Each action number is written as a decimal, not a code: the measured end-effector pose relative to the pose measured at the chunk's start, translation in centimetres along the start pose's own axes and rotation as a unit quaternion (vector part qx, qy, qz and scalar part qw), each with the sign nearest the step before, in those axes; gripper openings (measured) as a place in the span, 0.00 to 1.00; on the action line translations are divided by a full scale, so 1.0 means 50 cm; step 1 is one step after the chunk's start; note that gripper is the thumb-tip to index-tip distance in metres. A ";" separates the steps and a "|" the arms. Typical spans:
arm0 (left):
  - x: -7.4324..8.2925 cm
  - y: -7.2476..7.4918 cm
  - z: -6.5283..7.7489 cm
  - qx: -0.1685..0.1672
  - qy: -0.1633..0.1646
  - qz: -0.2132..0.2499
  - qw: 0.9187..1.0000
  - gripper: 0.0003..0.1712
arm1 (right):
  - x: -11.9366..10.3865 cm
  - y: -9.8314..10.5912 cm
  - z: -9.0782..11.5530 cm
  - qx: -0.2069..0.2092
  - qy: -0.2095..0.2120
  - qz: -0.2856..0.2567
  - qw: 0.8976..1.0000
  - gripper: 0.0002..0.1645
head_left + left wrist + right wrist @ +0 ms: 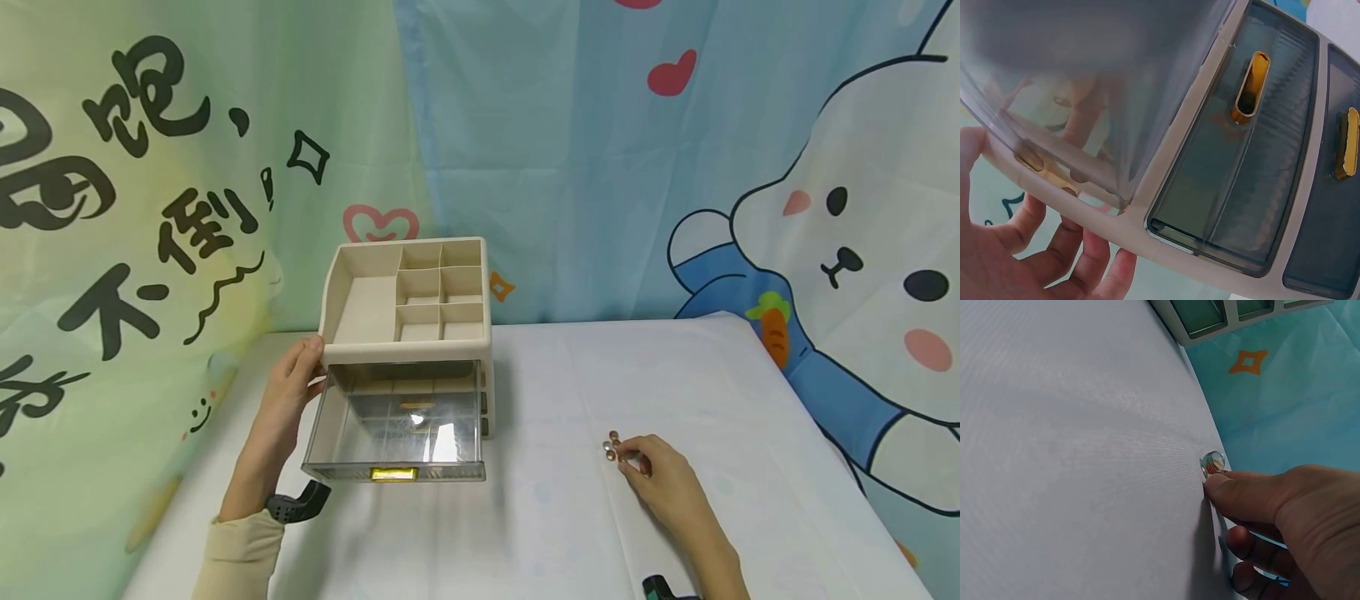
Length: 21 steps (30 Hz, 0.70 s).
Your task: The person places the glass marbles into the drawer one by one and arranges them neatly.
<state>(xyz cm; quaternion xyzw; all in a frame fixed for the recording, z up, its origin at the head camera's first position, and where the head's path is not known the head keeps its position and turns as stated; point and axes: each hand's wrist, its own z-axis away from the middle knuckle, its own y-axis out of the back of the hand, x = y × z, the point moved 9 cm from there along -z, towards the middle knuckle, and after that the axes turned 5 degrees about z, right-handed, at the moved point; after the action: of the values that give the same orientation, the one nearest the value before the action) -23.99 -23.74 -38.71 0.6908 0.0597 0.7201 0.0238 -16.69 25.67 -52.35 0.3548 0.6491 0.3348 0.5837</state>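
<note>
A cream desktop drawer organizer (408, 352) stands at the table's back left, its transparent top drawer (405, 471) pulled out toward me. My left hand (288, 392) touches the organizer's left side. In the left wrist view the left hand's fingertips (1124, 259) rest along the frame's outer edge, beside the drawer. On the right, my right hand (663, 479) has thumb and fingertips at a small cluster of marbles (611, 456), copper-coloured and clear. In the right wrist view the thumb and a finger pinch a clear glass marble (1213, 462) with orange inside; the finger behind is mostly hidden.
Two shut drawers with gold handles (1252, 87) sit below the pulled-out one. Several small compartments (441, 287) fill the organizer's top. A white cloth covers the table (555, 517), and a printed curtain (525, 167) hangs behind it.
</note>
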 end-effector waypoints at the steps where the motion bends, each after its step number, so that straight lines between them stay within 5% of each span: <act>1: 0.000 0.000 0.000 0.000 0.000 -0.001 1.000 0.19 | 0.000 0.001 0.001 0.000 0.000 0.000 1.000 0.11; 21: 0.000 0.000 0.000 0.004 0.000 -0.005 1.000 0.19 | -0.019 0.022 -0.005 0.017 0.028 -0.009 0.999 0.12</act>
<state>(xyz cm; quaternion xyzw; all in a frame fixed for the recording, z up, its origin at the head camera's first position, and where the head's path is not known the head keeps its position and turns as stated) -23.99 -23.73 -38.72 0.6904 0.0659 0.7200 0.0250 -16.80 25.44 -50.91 0.3495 0.6738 0.3281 0.5623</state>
